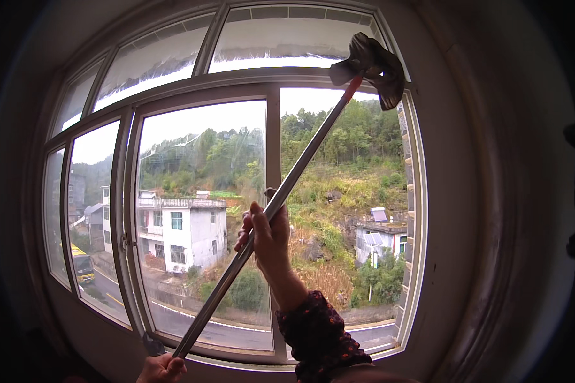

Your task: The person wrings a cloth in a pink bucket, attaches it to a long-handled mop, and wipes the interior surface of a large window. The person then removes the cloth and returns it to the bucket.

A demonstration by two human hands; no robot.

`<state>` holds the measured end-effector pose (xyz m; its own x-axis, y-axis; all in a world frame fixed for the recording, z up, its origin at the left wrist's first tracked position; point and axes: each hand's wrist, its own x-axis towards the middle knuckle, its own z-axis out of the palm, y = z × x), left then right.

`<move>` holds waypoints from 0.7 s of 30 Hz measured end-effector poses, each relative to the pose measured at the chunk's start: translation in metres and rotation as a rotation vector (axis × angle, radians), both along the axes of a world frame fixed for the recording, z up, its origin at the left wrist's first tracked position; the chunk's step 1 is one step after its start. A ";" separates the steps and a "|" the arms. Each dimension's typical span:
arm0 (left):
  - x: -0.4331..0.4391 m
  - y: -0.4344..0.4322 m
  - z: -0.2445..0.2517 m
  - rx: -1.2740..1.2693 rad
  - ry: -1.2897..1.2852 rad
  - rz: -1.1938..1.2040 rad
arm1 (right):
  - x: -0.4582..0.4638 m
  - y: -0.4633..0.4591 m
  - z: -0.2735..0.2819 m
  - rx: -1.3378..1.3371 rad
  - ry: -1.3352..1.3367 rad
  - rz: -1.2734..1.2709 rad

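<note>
A long metal pole [294,174] slants from the lower left to the upper right across the window. My right hand [270,234] grips it near mid-length, with the thumb along the shaft. At its lower end my left hand [160,368] is closed around it, partly cut off by the bottom of the view. A red collar [352,89] joins the pole to a dark, crumpled cloth head [373,64]. That head is over the upper right corner of the window, in front of the horizontal frame bar [249,79] and the upper pane [278,38].
A sliding sash [274,143] stands left of the right-hand opening. A small dark object [152,344] lies at the lower frame by my left hand. Wall [453,201] borders the window on the right. Outside are a road, white houses [206,234], a yellow bus [82,263] and a wooded hillside.
</note>
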<state>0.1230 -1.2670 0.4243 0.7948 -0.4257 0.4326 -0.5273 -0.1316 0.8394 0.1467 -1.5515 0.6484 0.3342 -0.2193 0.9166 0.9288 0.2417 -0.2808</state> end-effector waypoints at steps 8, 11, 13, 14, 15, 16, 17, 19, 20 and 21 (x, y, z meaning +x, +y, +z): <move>0.021 -0.049 0.065 -0.270 0.252 -0.530 | 0.001 -0.055 0.120 0.030 -0.039 -0.192; 0.044 -0.092 0.083 -0.429 0.297 -0.598 | 0.012 -0.054 0.148 0.136 -0.053 -0.460; 0.054 -0.111 0.091 -0.493 0.237 -0.589 | 0.037 -0.041 0.146 0.089 -0.107 -0.545; 0.059 -0.116 0.095 -0.507 0.248 -0.563 | 0.048 -0.041 0.138 -0.055 0.035 -0.562; 0.062 -0.122 0.097 -0.537 0.247 -0.580 | 0.062 -0.034 0.148 -0.043 0.049 -0.777; 0.066 -0.125 0.100 -0.565 0.241 -0.594 | 0.075 -0.029 0.154 -0.076 0.004 -0.799; 0.069 -0.128 0.101 -0.593 0.246 -0.598 | 0.085 -0.026 0.161 -0.088 0.044 -0.836; 0.074 -0.132 0.100 -0.635 0.261 -0.635 | 0.100 -0.019 0.176 -0.199 0.064 -0.791; 0.075 -0.133 0.099 -0.662 0.255 -0.645 | 0.107 -0.010 0.182 -0.214 0.081 -0.797; 0.076 -0.134 0.097 -0.687 0.256 -0.579 | 0.115 0.001 0.185 -0.229 0.098 -0.803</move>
<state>0.1989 -1.4005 0.5209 0.6445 -0.5009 0.5776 -0.1438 0.6626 0.7351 0.2621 -1.5504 0.8330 0.2364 -0.2361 0.9425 0.7633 -0.5551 -0.3305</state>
